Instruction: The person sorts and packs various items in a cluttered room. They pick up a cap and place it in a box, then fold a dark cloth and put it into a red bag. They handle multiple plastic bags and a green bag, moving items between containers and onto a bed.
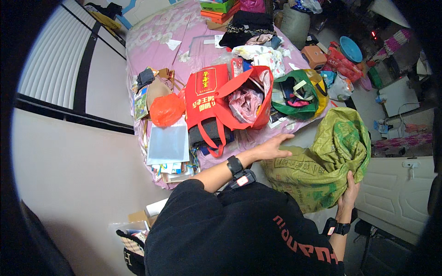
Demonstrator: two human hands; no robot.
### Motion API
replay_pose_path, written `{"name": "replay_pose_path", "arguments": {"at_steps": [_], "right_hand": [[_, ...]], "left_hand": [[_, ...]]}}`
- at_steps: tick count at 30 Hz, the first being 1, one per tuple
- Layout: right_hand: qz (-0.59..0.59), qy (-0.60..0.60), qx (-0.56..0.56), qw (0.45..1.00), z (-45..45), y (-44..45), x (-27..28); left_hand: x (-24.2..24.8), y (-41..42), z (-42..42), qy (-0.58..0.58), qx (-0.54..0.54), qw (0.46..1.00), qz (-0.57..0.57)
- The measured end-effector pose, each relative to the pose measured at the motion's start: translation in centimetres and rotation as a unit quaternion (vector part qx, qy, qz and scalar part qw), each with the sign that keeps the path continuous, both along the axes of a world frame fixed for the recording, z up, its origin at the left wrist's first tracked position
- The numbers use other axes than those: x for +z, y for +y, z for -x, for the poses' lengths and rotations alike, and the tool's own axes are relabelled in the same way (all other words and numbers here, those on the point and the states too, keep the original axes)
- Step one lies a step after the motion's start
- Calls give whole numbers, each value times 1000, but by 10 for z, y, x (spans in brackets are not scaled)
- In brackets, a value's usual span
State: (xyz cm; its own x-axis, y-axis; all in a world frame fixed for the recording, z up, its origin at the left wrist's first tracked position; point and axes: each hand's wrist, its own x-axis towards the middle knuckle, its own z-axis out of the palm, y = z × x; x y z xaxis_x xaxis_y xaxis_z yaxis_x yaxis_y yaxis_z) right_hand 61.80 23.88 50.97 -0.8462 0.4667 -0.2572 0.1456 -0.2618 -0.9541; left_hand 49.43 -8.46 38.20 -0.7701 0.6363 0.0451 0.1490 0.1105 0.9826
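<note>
A large green-and-yellow woven plastic sack (304,172) stands beside the bed, its upper part gathered and folded. My right hand (349,193) grips the sack's side near its rumpled edge. Fingers spread, my left hand (274,148) hovers by the sack's left side and appears to hold nothing. On the bed, just beyond my left forearm, lies a red non-woven bag (207,89) with its handles towards me. Next to it a second red bag (264,103) gapes, with pink plastic-wrapped contents (245,103) inside. A green bag (300,110) holding dark and pink items sits to the right.
A red plastic bag (167,109) and a clear plastic folder (168,143) lie on the bed's left part. Folded clothes (252,26) are stacked farther back. A white panelled door (393,193) stands at right, a blue basin (351,49) beyond. Boxes and a black bag (133,255) sit lower left.
</note>
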Motion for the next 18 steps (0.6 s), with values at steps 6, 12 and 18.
{"name": "replay_pose_path", "arguments": {"at_steps": [6,12,18], "right_hand": [[-25,-3,-7,1000,26,-2,2],[-39,-4,-20,999,48,0,3],[-58,-7,-21,998,70,-1,3]], "left_hand": [[-13,-56,50,149,187,967,83],[-46,-144,115,284,444,790,313],[-106,-225,149,-7,383,776,500]]}}
